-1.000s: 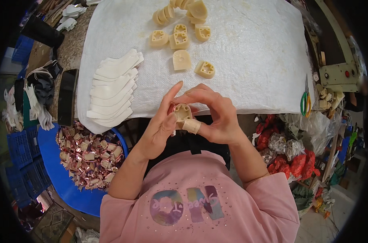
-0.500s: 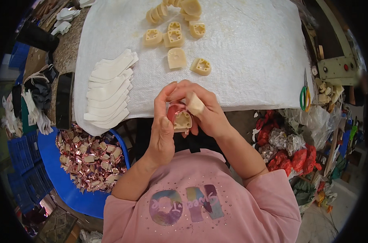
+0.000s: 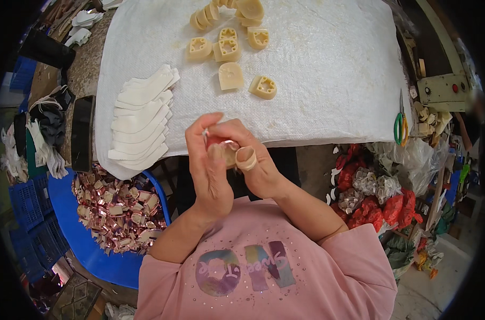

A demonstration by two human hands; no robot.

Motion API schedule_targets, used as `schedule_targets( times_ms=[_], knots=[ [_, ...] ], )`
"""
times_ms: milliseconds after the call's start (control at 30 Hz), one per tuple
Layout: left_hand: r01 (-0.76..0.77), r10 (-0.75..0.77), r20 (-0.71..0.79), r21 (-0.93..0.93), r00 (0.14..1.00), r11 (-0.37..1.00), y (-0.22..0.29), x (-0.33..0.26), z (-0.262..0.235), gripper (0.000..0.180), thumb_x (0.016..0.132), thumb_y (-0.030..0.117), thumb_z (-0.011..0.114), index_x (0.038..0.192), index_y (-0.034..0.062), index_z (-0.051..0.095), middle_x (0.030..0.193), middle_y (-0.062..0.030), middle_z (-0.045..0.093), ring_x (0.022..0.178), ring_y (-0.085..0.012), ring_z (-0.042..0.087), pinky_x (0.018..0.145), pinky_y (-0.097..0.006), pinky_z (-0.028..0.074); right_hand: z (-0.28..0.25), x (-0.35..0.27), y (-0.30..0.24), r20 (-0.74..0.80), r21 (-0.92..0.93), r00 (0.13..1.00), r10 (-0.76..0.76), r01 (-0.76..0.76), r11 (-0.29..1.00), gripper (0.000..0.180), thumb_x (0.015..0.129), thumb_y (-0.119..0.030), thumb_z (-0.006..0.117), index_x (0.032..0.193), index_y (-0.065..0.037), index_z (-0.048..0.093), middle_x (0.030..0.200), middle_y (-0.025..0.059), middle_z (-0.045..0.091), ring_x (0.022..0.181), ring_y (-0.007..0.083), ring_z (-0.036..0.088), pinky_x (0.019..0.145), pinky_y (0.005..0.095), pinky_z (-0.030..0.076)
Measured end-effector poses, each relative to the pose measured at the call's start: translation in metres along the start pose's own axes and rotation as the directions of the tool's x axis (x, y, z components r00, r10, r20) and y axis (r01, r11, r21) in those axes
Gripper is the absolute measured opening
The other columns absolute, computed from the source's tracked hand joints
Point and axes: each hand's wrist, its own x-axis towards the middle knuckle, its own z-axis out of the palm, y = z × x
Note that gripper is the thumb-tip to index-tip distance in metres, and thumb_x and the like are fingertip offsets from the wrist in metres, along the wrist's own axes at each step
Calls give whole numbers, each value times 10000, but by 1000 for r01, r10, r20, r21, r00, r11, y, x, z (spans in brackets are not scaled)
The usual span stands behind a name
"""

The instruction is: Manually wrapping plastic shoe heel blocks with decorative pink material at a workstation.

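Note:
My left hand (image 3: 209, 162) and my right hand (image 3: 253, 160) meet just below the table's front edge, both closed around a small cream block (image 3: 229, 154) with red and shiny foil wrapping (image 3: 217, 141) at its top. A band of tape circles my right thumb. Several more cream blocks (image 3: 229, 50) with cut-out holes lie at the far middle of the white cloth (image 3: 327, 69). A fanned stack of white paper pieces (image 3: 141, 120) lies to the left on the cloth.
A blue tub (image 3: 93, 250) at lower left holds several foil-wrapped pieces (image 3: 117, 205). A black phone (image 3: 82, 133) lies left of the cloth. Green-handled scissors (image 3: 401, 125) rest at the right edge. Red and clear bags (image 3: 378, 189) pile at right. Blue crates (image 3: 29, 213) stand far left.
My hands have drawn closer to my body with the block, and red foil now shows around its top between my fingers.

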Motion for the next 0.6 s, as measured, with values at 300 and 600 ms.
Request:
schedule_targets(
  times_ms=[300,600],
  knots=[
    [30,-29,19,-42,999,999,-7,-5,0,404,955,221,338,1295,6,299,1100,-75,457,928,-101,468,814,-246,399,5,4,4,-136,-33,972,-194,191,981,293,926,-115,400,1178,-36,527,1036,92,545,943,220,525,842,315,406],
    [318,-254,193,-486,948,814,-1,3,-12,805,890,597,375,1444,83,98,985,-42,532,744,-100,498,600,-218,389,-13,7,-11,-61,113,958,279,-272,956,388,987,-293,380,1252,-31,487,963,63,516,763,146,519,665,278,447]
  ],
)
